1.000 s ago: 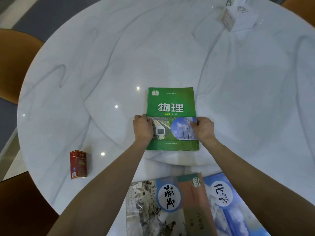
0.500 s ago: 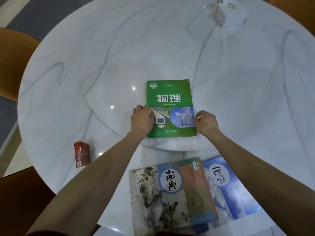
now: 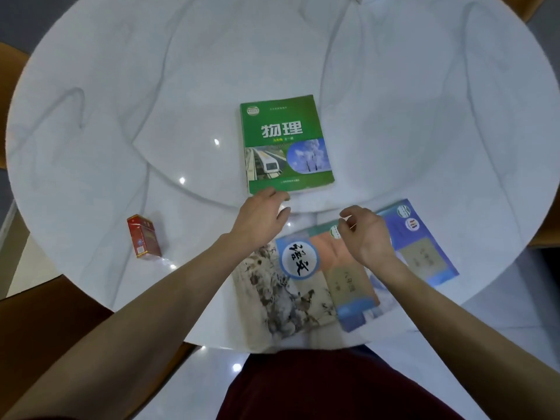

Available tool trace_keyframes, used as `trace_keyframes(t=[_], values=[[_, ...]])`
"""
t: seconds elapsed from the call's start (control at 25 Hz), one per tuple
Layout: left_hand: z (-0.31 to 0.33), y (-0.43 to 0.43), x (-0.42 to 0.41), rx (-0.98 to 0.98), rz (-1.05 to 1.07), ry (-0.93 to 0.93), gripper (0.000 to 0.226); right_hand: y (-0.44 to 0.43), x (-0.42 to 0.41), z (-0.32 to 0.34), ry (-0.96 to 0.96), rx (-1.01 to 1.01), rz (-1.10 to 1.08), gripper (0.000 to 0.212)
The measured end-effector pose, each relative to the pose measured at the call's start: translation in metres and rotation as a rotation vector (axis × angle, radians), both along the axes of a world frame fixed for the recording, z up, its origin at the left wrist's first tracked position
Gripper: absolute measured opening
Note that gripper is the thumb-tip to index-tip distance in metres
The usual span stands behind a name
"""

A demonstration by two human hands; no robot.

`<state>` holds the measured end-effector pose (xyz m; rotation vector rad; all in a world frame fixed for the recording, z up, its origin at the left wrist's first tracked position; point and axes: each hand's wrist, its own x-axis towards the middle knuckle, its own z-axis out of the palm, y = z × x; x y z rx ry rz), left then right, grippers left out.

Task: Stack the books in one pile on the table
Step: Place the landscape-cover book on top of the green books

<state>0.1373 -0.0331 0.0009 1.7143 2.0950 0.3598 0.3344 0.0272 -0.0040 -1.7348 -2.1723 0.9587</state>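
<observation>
A green book (image 3: 285, 140) lies flat and alone on the raised round centre of the white marble table (image 3: 121, 116). Near the table's front edge lies a book with an ink-painting cover (image 3: 281, 292); it overlaps a blue book (image 3: 424, 250) to its right. My left hand (image 3: 260, 219) hovers just below the green book's near edge, fingers apart, holding nothing. My right hand (image 3: 366, 231) hovers over the top of the two near books, fingers curled and loose, empty.
A small red box (image 3: 143, 236) stands at the left on the table. Orange-brown chairs (image 3: 12, 62) ring the table on the left and right. My dark red clothing (image 3: 318, 386) fills the bottom of the view.
Both hands have let go of the green book and pulled back toward me, over the near books. The green book stays on the table's centre.
</observation>
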Motion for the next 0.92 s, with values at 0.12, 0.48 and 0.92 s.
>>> trace_keyframes(t=[0.12, 0.48, 0.92], values=[[-0.013, -0.019, 0.013, -0.041, -0.05, 0.002, 0.034, -0.039, 0.017, -0.002, 0.028, -0.051, -0.057, 0.022], [-0.052, -0.042, 0.032, -0.199, -0.066, 0.069, 0.044, -0.135, 0.062, -0.029, 0.121, -0.546, -0.298, 0.025], [-0.054, -0.021, 0.014, -0.312, 0.026, -0.135, 0.028, -0.16, 0.029, -0.04, 0.74, -1.132, -1.058, 0.016]])
